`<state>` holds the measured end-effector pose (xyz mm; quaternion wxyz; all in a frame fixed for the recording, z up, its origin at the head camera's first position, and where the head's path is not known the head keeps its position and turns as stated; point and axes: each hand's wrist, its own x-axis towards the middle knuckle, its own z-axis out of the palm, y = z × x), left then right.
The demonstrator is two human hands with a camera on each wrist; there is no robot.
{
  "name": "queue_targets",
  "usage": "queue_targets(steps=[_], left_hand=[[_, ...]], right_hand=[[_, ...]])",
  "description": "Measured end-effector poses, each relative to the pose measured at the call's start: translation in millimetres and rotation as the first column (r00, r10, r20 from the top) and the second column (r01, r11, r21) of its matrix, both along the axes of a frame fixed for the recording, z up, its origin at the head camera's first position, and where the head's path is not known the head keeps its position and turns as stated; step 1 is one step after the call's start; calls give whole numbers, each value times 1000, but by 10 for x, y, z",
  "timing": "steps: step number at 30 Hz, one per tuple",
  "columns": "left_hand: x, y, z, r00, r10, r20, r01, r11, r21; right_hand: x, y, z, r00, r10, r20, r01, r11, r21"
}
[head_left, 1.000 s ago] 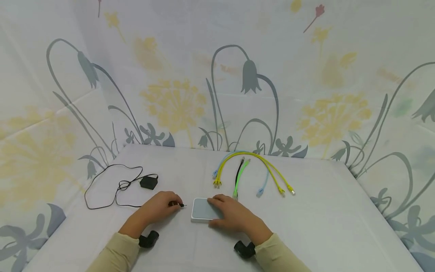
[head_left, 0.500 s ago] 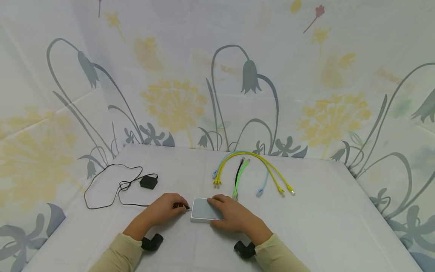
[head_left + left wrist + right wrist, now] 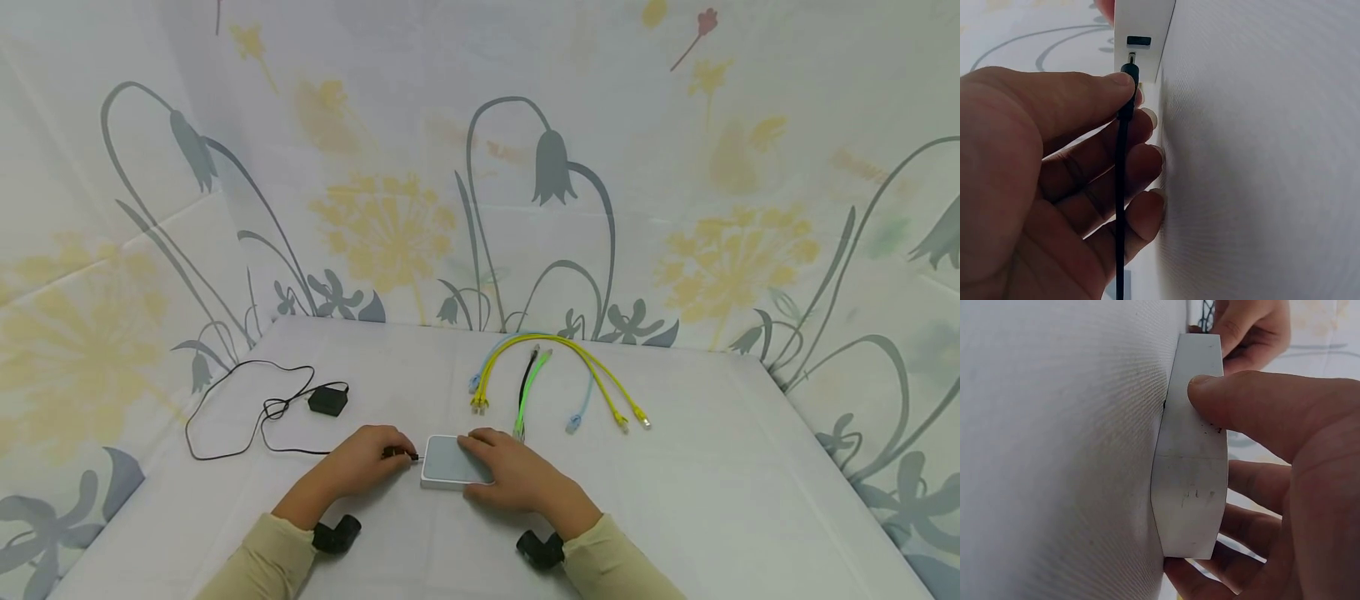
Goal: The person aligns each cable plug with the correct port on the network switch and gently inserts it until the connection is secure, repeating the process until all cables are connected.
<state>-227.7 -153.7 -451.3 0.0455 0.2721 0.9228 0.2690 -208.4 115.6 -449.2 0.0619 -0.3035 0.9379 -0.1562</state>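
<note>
Box (image 3: 450,460) gripped by right hand (image 3: 517,475); plug (image 3: 1129,70) pinched by left hand (image 3: 362,462) at box's left side, tip (image 3: 1132,57) not fully seated; cables (image 3: 528,390) beyond box seemingly unattached.

The sleeves (image 3: 258,557) are beige; the wrist cameras (image 3: 337,535) are black and bent.

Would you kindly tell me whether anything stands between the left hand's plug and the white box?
Nothing visible does: the left hand pinches the black plug with its tip at a port in the white box. The right hand grips the box clear of that side.
</note>
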Motion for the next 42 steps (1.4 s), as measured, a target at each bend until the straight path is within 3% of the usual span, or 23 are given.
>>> queue_targets(steps=[15,42], left_hand=[[9,-3,13,998,9,55,-10,1000,16],[5,5,2,999,-8,44,6,999,40]], right_hand=[[4,1,0,1000,-3,9,4,1000,-20],[8,11,21,1000,6,1,-5,1000,-30]])
